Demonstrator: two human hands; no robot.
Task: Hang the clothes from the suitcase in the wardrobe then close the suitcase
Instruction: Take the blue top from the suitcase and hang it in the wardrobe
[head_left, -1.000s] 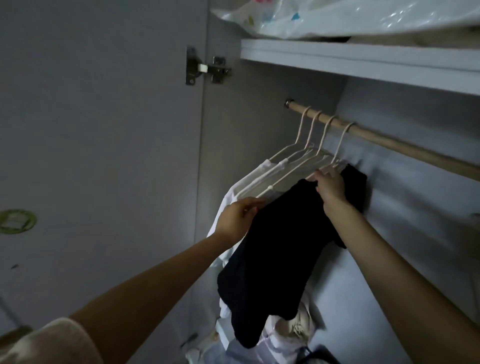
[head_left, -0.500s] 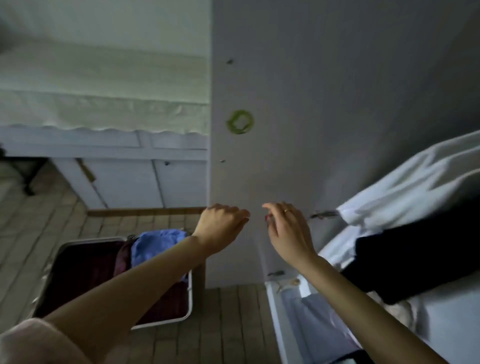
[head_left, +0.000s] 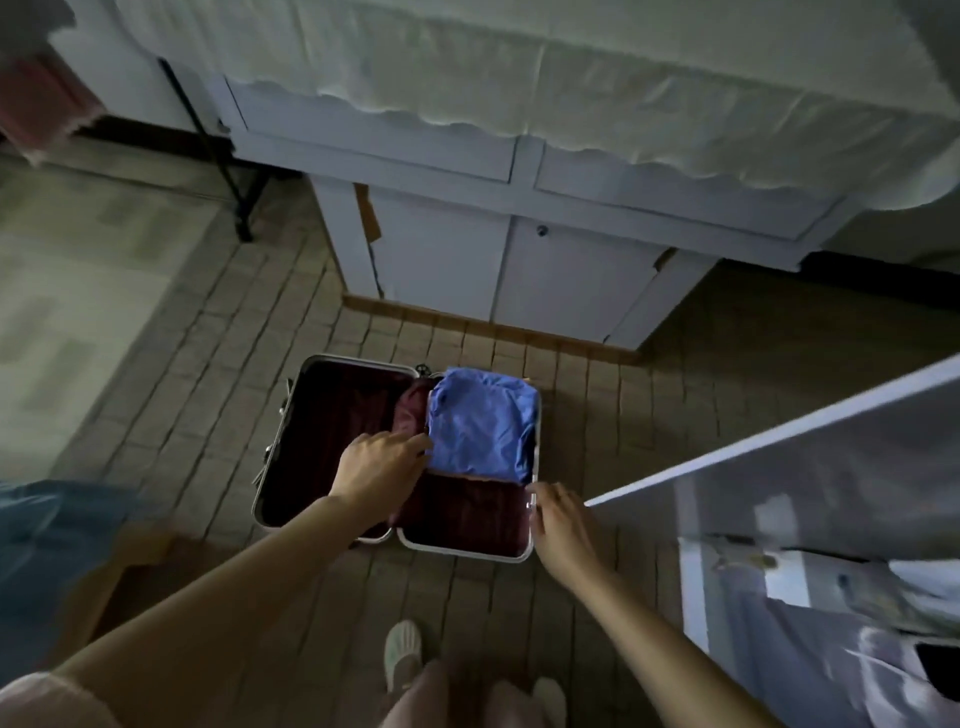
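An open suitcase (head_left: 291, 415) with a silver rim and dark red lining lies flat on the tiled floor. A folded blue garment (head_left: 480, 423) lies in its right half, with a dark red garment (head_left: 410, 408) tucked at its left side. My left hand (head_left: 382, 467) hovers over the suitcase's middle, fingers spread, fingertips at the blue garment's left edge. My right hand (head_left: 558, 525) is open at the suitcase's right rim. Neither hand holds anything. The wardrobe door (head_left: 779, 467) stands open at the right.
A white cabinet (head_left: 493, 270) under a bed with a pale scalloped cover (head_left: 519, 67) stands behind the suitcase. A black stand leg (head_left: 234, 176) is at the back left. Blue fabric (head_left: 47, 540) sits at the left edge. My feet (head_left: 402, 652) stand on the tiles.
My view swung from the wardrobe rail down to the floor. Both hands let go of the hung black garment and moved down to the open suitcase.
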